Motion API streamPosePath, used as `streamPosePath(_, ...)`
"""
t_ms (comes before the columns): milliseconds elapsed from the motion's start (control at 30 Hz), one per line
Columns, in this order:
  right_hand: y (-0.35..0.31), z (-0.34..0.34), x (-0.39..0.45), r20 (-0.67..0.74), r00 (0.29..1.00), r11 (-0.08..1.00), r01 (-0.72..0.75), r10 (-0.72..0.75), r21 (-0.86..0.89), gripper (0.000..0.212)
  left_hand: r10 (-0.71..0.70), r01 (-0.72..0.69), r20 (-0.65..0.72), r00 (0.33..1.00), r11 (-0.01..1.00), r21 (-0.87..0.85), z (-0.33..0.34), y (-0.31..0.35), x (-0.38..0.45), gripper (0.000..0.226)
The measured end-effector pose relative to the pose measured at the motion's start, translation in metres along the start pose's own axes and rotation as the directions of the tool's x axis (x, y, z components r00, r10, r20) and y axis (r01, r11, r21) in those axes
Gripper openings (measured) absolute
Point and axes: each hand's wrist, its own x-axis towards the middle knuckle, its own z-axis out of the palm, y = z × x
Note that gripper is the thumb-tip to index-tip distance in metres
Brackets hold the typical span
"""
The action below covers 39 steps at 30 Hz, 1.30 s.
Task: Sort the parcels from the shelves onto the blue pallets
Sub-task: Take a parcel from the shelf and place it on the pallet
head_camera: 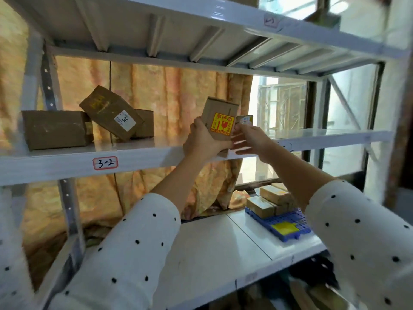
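My left hand (202,142) grips a small upright cardboard parcel (220,118) with a yellow-and-red fragile sticker, held at the front edge of the white shelf (67,166) labelled 3-2. My right hand (250,142) reaches in beside it with fingers spread, touching the parcel's right side; a smaller parcel (245,120) with a white label stands just behind those fingers. Further left on the same shelf rest a flat brown box (55,129), a tilted box (110,113) marked 3C, and another box (145,123) behind it. A blue pallet (288,222) lies on the lower shelf at right.
The blue pallet carries several small cardboard boxes (268,200) and a yellow sheet (285,228). An orange curtain (167,95) hangs behind the rack, with a window (281,104) to its right. Steel uprights (51,90) frame the rack. More goods sit in the dark below.
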Motion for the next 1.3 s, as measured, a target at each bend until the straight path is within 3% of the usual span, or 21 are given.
streamPosePath(67,0.022,-0.018,-0.019,-0.104,0.993,0.996,-0.07,0.064,-0.056,0.032,0.06,-0.058,0.05,0.997,0.998,-0.039,0.026,0.004,-0.018,0.118)
streamPosePath(167,0.067,-0.055,-0.046,-0.232,0.962,0.912,-0.218,0.142,-0.347,0.019,0.037,-0.035,0.179,0.983,0.999,-0.016,0.071,0.009,-0.049,0.108)
streamPosePath(267,0.099,-0.088,-0.088,-0.283,0.947,0.616,-0.314,0.15,-0.722,0.01,0.007,0.014,0.294,0.956,0.997,-0.07,0.113,0.012,-0.083,0.106)
streamPosePath(300,0.107,-0.097,-0.101,-0.285,0.946,0.501,-0.324,0.156,-0.802,0.02,-0.001,0.029,0.325,0.946,0.996,-0.082,0.126,0.013,-0.095,0.104)
streamPosePath(400,0.125,-0.114,-0.139,-0.323,0.931,0.243,-0.358,0.17,-0.902,0.044,-0.037,0.082,0.428,0.903,0.993,-0.087,0.168,0.014,-0.125,0.099)
streamPosePath(467,0.137,-0.126,-0.157,-0.365,0.918,0.077,-0.379,0.154,-0.922,0.047,-0.061,0.11,0.484,0.873,0.991,-0.073,0.194,0.016,-0.141,0.104)
streamPosePath(533,0.151,-0.14,-0.17,-0.391,0.907,-0.016,-0.393,0.157,-0.919,0.045,-0.073,0.111,0.526,0.847,0.993,-0.042,0.216,0.019,-0.154,0.107)
streamPosePath(667,0.173,-0.171,-0.19,-0.45,0.859,0.042,-0.473,0.246,-0.88,0.051,-0.11,0.144,0.567,0.816,0.99,-0.015,0.25,0.029,-0.169,0.118)
streamPosePath(833,0.19,-0.211,-0.2,-0.49,0.835,0.096,-0.525,0.25,-0.846,0.047,-0.14,0.162,0.579,0.803,0.987,0.013,0.278,0.045,-0.181,0.11)
streamPosePath(1133,0.228,-0.238,-0.179,-0.401,0.88,0.055,-0.428,0.255,-0.902,0.052,-0.222,0.191,0.582,0.783,0.975,0.114,0.334,0.061,-0.199,0.105)
streamPosePath(1300,0.259,-0.244,-0.158,-0.37,0.885,0.094,-0.41,0.284,-0.907,0.048,-0.266,0.203,0.584,0.767,0.964,0.172,0.361,0.053,-0.191,0.106)
